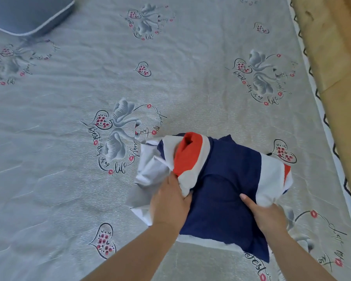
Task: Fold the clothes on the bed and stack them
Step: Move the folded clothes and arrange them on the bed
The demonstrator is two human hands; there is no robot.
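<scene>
Near edge of the bed (49, 179): a part-folded shirt (227, 179) is grasped at both sides, left hand (170, 203) and right hand (265, 213) each with its grip closed on cloth. A grey garment (148, 169) lies beneath. Folding is judged unfinished. Farther off, a pillow (28, 15) lies.

two bare forearms, no sleeves; left hand (170, 201), right hand (265, 211).

Grey bedsheet (73, 179) fills most of the frame, printed with swans, hearts and "Best day of my life" script. Blue-grey pillow (26, 13) with white piping, upper left corner. Tan floor (336, 47) along the right edge, beside the zigzag-trimmed mattress border (330, 138).
</scene>
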